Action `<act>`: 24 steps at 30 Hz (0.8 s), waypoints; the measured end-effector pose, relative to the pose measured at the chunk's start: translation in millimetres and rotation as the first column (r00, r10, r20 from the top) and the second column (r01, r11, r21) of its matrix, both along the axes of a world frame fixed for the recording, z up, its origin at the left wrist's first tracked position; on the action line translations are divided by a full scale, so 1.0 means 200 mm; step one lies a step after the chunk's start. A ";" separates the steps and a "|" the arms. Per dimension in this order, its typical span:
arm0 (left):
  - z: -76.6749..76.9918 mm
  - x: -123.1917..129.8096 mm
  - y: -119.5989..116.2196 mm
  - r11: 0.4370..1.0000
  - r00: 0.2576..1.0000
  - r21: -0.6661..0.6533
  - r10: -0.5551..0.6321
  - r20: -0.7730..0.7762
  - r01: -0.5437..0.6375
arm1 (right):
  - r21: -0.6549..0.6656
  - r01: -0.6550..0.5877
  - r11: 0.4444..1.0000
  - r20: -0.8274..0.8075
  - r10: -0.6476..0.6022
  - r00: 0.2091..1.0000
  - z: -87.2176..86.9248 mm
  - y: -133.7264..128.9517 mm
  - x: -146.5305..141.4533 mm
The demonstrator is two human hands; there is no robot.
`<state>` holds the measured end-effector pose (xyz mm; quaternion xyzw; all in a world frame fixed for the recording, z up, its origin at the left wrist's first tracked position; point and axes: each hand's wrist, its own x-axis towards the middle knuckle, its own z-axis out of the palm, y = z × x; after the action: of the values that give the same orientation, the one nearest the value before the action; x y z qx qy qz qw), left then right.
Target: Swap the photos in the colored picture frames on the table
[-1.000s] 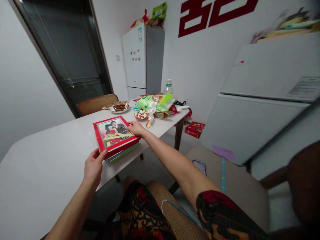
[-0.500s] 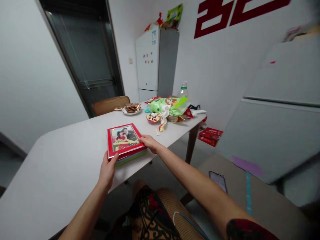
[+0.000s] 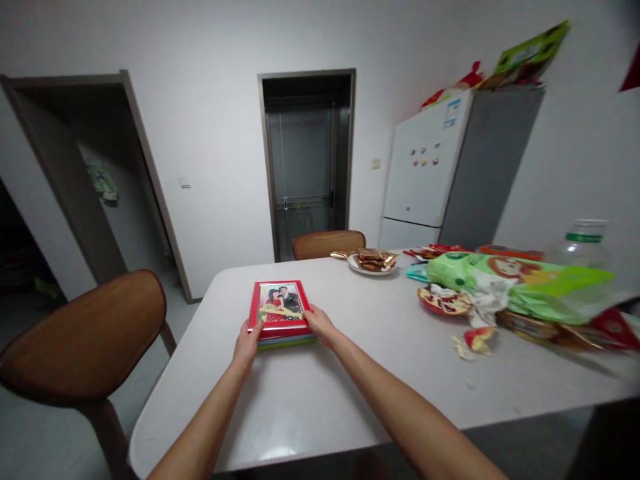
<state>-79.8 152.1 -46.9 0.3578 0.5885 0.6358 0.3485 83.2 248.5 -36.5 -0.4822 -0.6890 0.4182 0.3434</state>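
A red-framed photo box (image 3: 280, 328) with a picture of two people on top lies over a blue and green layer (image 3: 287, 342) on the white table. My left hand (image 3: 247, 341) grips its near left corner, thumb on the top edge. At the right side my right hand (image 3: 320, 325) holds it, thumb on the red border and fingers along the side. The fingers under the edges are partly hidden.
Right of the hands lie a pomegranate half (image 3: 444, 301), a peel piece (image 3: 479, 339), a green bag (image 3: 550, 283) and a clear bottle (image 3: 583, 247). A plate of wrapped snacks (image 3: 373, 270) stands farther back. Wooden chairs (image 3: 95, 333) flank the table (image 3: 280, 413).
The view has swung left, bringing a doorway and another chair into sight. Both hands still hold the red-framed box, which now appears straighter in front.
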 end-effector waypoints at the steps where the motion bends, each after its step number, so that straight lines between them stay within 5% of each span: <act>1: -0.01 -0.01 0.00 1.000 1.000 -0.004 0.017 -0.009 -0.017 | 0.005 0.009 1.000 0.018 -0.009 1.000 0.00 0.00 -0.02; 8: -0.01 -0.03 -0.06 0.980 0.983 -0.076 0.182 0.003 -0.181 | 0.101 0.136 0.985 0.091 -0.146 0.985 0.01 -0.02 0.01; 13: 0.16 -0.03 -0.14 0.958 0.957 0.000 0.287 0.039 -0.287 | 0.261 0.209 0.942 -0.040 -0.206 0.978 0.13 -0.11 0.03; 16: 0.37 0.08 -0.19 0.971 0.982 0.152 0.175 0.068 -0.183 | 0.250 0.020 0.968 -0.377 0.078 0.923 0.33 -0.28 -0.02; 19: 0.60 0.23 -0.26 0.948 0.997 0.314 0.022 0.068 -0.042 | 0.257 -0.254 0.932 -0.668 0.362 0.650 0.55 -0.50 -0.07; 21: 0.71 0.31 -0.32 0.854 0.970 0.496 -0.230 0.084 0.160 | 0.288 -0.337 0.896 -0.749 0.430 0.503 0.65 -0.62 -0.07; 24: 0.77 0.36 -0.39 0.757 0.921 0.596 -0.382 0.071 0.268 | 0.286 -0.386 0.877 -0.790 0.444 0.423 0.71 -0.71 -0.05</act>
<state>-7.1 73.9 106.3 0.4813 0.2616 0.7435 0.3836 73.3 107.2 105.0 -0.0271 -0.5483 0.6465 0.5298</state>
